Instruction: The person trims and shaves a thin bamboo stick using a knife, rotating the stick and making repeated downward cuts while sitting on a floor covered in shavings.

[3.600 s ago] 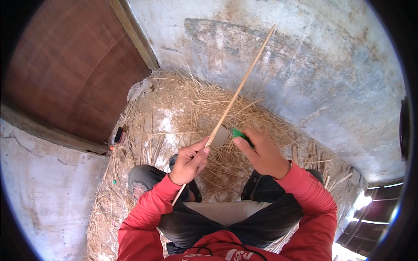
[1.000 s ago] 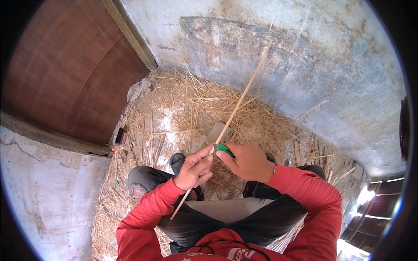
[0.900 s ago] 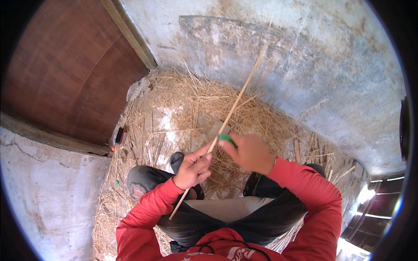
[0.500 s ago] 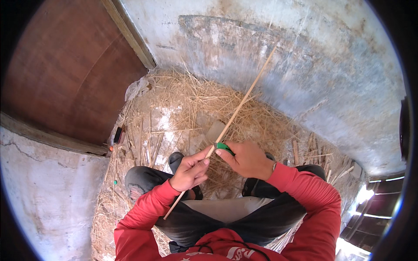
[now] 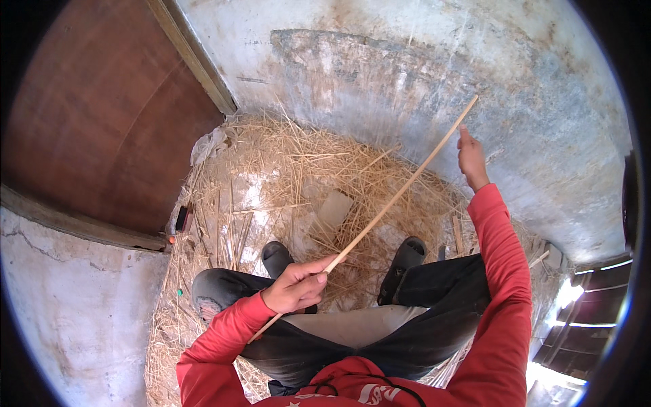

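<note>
My left hand (image 5: pixel 296 285) is closed around a long thin bamboo strip (image 5: pixel 407 186), which slants from over my left thigh up to the far right. Its pale, narrow end reaches in front of the wall. Out near that far end, my right hand (image 5: pixel 472 160) is closed, a little to the right of the strip and apart from it. The green-handled knife that showed in this hand half a second ago is now almost wholly hidden by the fingers; only a small dark tip seems to stick out above them.
Straw-like shavings (image 5: pixel 285 152) litter the floor between my sandalled feet and the stained wall (image 5: pixel 407 74). A flat block (image 5: pixel 332 210) lies among them. Left stands a brown door panel (image 5: pixel 108 115), with a small dark object (image 5: pixel 182 218) near its foot. I sit low, knees apart.
My right hand has moved from beside the left hand outward along the strip to its far end. The strip has tilted further right; my left hand keeps its hold.
</note>
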### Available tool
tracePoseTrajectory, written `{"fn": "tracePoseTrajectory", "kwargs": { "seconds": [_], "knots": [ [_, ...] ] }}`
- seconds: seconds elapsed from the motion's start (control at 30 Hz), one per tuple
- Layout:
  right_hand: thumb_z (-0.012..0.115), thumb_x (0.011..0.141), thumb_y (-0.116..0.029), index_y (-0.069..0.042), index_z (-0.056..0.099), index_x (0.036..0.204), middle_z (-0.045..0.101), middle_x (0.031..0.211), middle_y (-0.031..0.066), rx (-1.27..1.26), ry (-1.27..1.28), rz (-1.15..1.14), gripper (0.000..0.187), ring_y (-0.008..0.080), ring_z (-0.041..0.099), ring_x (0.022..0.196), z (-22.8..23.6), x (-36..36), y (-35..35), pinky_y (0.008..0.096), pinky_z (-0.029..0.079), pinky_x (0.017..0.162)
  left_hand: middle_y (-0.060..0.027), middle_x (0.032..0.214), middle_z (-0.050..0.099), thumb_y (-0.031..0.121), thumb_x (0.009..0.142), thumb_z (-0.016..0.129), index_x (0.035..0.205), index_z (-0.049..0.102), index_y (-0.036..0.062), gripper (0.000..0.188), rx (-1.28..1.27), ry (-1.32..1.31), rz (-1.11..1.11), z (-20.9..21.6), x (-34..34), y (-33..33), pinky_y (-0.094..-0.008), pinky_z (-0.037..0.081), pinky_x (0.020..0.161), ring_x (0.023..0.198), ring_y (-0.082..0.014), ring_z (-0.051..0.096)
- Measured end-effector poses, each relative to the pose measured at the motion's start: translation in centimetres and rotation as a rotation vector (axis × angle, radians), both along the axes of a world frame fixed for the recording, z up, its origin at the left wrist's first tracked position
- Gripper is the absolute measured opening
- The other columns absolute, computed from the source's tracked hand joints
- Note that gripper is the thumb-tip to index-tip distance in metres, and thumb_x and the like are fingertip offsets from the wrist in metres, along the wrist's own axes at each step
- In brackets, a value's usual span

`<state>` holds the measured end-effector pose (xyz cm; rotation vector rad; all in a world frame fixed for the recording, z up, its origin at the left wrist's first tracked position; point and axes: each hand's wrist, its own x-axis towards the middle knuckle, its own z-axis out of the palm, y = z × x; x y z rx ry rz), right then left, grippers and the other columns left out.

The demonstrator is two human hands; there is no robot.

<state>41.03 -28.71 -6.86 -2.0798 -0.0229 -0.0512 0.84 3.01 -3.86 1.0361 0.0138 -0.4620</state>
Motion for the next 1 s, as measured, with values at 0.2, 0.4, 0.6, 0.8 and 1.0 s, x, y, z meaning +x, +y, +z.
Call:
{"fn": "tracePoseTrajectory", "kwargs": {
  "seconds": [0.2,0.4,0.6,0.8,1.0],
  "knots": [
    [0.052,0.106,-0.054,-0.007,0.059,0.088,0.044,0.06,-0.0039,0.352,0.128,0.173,0.05,0.0073,0.036,0.048,5.7,-5.9,3.8,0.0264,0.027,0.048,0.0047,0.063,0.03,0.015,0.112,0.042,0.162,0.033,0.0067,0.051,-0.107,0.008,0.147,0.7,0.9,0.1,-0.021,0.029,0.041,0.042,-0.0051,0.025],
    [0.055,0.105,-0.051,-0.003,0.066,0.103,0.05,0.066,-0.0016,0.192,-0.055,0.603,0.049,0.0137,0.047,0.057,6.1,-14.5,9.8,0.0344,0.036,0.056,0.0053,0.064,0.029,0.021,0.114,0.04,0.164,0.029,0.0111,0.052,-0.102,0.009,0.169,1.5,1.6,0.2,-0.0214,0.028,0.04,0.043,-0.0049,0.024],
    [0.053,0.106,-0.045,-0.001,0.069,0.098,0.063,0.071,0.0244,-0.32,-0.066,0.938,0.048,0.0438,0.065,0.069,8.7,-21.2,11.8,0.0506,0.05,0.062,0.0055,0.065,0.029,0.02,0.114,0.041,0.164,0.029,0.0106,0.052,-0.071,0.046,0.217,1.9,2.3,-0.1,-0.0212,0.028,0.042,0.044,-0.0052,0.024],
    [0.051,0.106,-0.047,-0.003,0.069,0.094,0.062,0.064,0.0222,-0.324,-0.239,0.742,0.049,0.0446,0.064,0.062,6.3,-19.8,12.0,0.0522,0.049,0.058,0.0062,0.067,0.029,0.013,0.113,0.044,0.164,0.029,0.0105,0.054,0.112,-0.037,0.256,-0.5,1.9,-0.5,-0.0222,0.027,0.046,0.05,-0.0045,0.024],
    [0.05,0.108,-0.048,-0.002,0.068,0.091,0.055,0.057,0.0199,-0.332,-0.183,0.813,0.052,0.0399,0.058,0.052,6.1,-18.5,11.2,0.05,0.045,0.054,0.0062,0.067,0.03,0.012,0.112,0.045,0.164,0.03,0.0102,0.054,0.104,-0.037,0.226,-1.3,1.8,-0.2,-0.0224,0.026,0.047,0.05,-0.0044,0.024]
  ]
}}
